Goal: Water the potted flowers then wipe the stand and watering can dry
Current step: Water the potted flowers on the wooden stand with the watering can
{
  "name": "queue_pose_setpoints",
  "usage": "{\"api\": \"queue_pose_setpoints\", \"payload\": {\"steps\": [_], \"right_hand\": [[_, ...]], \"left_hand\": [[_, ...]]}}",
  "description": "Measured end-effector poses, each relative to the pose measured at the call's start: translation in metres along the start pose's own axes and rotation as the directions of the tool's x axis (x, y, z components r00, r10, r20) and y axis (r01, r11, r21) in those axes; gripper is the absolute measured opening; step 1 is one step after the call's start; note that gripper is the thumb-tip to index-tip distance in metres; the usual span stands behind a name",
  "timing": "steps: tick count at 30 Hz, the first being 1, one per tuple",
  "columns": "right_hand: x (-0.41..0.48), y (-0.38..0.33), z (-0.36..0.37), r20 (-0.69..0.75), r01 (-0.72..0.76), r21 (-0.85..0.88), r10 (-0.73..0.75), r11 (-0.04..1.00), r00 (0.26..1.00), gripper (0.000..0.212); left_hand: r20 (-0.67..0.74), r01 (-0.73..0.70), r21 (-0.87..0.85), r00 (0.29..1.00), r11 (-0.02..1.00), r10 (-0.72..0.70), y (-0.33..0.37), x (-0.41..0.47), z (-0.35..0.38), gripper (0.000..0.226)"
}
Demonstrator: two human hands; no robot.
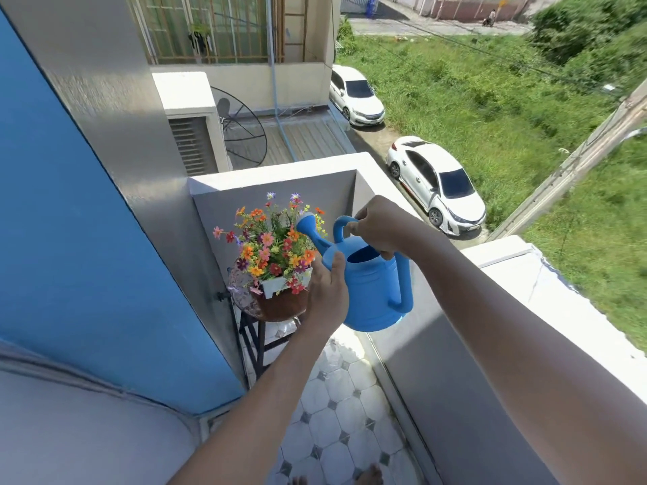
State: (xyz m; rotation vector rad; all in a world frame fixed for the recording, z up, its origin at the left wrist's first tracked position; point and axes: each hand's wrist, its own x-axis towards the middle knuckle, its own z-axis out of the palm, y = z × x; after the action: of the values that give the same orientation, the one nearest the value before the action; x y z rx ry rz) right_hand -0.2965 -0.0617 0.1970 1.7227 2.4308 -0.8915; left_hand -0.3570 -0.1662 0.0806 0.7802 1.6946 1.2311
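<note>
A blue plastic watering can hangs in the air over the balcony, its rose spout raised above the flowers. My right hand grips the can's top handle. My left hand presses against the can's left side near the spout base. The potted flowers, orange, pink, red and purple, stand in a white pot inside a brown bowl. That bowl rests on a black metal stand in the balcony corner. No water stream is visible.
A blue wall closes the left side. The white balcony parapet runs along the right and far end. White and grey floor tiles lie below; toes show at the bottom edge. Parked cars and grass lie far below.
</note>
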Motion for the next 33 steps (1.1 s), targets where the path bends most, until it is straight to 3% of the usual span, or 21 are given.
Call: {"api": "queue_pose_setpoints", "payload": {"steps": [11,17,22,25,27,30,33], "right_hand": [[-0.027,-0.001,0.028,0.005,0.082,0.131,-0.084,0.988,0.996,0.034],[-0.036,0.026,0.053,-0.098,0.079,0.348,-0.048,0.934,0.994,0.052],[-0.046,0.064,0.074,-0.159,0.088,0.602,0.011,0.794,0.987,0.063],[-0.053,0.093,0.076,-0.171,0.072,0.716,0.074,0.695,0.983,0.057],[-0.061,0.117,0.072,-0.188,0.060,0.774,0.137,0.631,0.973,0.044],[-0.071,0.156,0.063,-0.230,0.048,0.826,0.259,0.562,0.938,0.046],[-0.082,0.197,0.055,-0.229,0.049,0.904,0.383,0.425,0.895,0.047]], "left_hand": [[-0.095,-0.029,0.006,0.995,1.000,0.029,-0.020,-0.022,-0.017,0.048],[-0.091,-0.080,0.032,0.992,0.996,0.083,-0.021,-0.028,-0.020,0.045],[-0.069,-0.161,0.072,0.984,0.984,0.166,-0.029,-0.021,-0.002,0.056],[0.006,-0.166,0.090,0.986,0.982,0.167,-0.029,-0.017,0.023,0.064],[0.079,-0.191,0.090,0.980,0.978,0.184,-0.022,-0.015,0.048,0.056],[0.200,-0.238,0.093,0.956,0.967,0.216,-0.017,-0.006,0.091,0.036],[0.286,-0.247,0.112,0.936,0.963,0.207,-0.016,0.005,0.143,0.043]]}}
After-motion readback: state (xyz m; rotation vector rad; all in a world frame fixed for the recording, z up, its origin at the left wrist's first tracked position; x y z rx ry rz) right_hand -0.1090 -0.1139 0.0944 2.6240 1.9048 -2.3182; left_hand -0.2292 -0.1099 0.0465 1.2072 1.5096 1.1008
